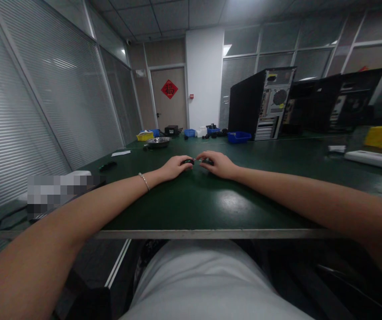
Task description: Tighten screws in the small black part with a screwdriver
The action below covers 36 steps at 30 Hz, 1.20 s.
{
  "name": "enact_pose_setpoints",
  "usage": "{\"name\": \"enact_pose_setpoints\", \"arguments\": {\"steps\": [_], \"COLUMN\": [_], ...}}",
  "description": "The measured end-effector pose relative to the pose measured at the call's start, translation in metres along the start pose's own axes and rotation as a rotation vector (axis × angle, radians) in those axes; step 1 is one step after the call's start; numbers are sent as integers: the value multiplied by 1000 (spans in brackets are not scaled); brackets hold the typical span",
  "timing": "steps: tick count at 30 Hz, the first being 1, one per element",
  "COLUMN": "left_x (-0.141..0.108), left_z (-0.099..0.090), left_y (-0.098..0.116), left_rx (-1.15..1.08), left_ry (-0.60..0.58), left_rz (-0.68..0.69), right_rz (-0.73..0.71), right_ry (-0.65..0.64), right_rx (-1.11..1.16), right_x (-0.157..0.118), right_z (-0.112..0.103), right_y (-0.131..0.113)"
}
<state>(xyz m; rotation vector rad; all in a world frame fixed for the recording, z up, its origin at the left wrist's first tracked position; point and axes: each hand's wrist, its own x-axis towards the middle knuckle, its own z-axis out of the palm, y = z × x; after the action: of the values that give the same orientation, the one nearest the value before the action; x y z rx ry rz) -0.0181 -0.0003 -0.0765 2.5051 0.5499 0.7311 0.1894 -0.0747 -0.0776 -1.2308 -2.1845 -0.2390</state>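
My left hand [174,167], with a bracelet at the wrist, is closed on a small dark object [188,161] with a hint of green; its kind is too small to make out. Facing it, my right hand [220,164] grips what looks like a screwdriver [207,162]. A thin metal shaft runs from its dark handle toward the dark object, and I cannot tell whether the tip touches it. Both hands rest low over the green tabletop [177,204], near its middle.
A metal bowl [158,142] stands beyond my left hand, with a yellow bin [145,136] behind it. Further right are a blue bin [239,137] and a black computer tower [260,104]. A dark green-tinged piece [107,166] lies at left. A white bar [374,160] lies at right.
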Motion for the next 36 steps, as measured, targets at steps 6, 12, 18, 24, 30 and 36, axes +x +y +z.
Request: {"name": "enact_pose_setpoints", "arguments": {"steps": [6, 12, 18, 24, 30, 36], "left_x": [-2, -2, -4, -4, -4, -3], "left_z": [0, -2, -4, -4, -2, -1], "left_y": [3, 2, 5, 1, -1, 1], "left_rx": [61, 140, 211, 131, -78, -110], "left_ry": [17, 81, 83, 44, -31, -45], "left_rz": [30, 37, 71, 69, 14, 1], "right_rz": [-51, -54, -64, -81, -108, -80], "right_ry": [10, 42, 15, -1, 0, 23], "right_rx": [9, 17, 11, 30, 107, 104], "right_x": [0, 0, 0, -2, -1, 1], "right_z": [-1, -3, -3, -3, -3, 0], "right_y": [-3, -5, -7, -7, -8, -8]}}
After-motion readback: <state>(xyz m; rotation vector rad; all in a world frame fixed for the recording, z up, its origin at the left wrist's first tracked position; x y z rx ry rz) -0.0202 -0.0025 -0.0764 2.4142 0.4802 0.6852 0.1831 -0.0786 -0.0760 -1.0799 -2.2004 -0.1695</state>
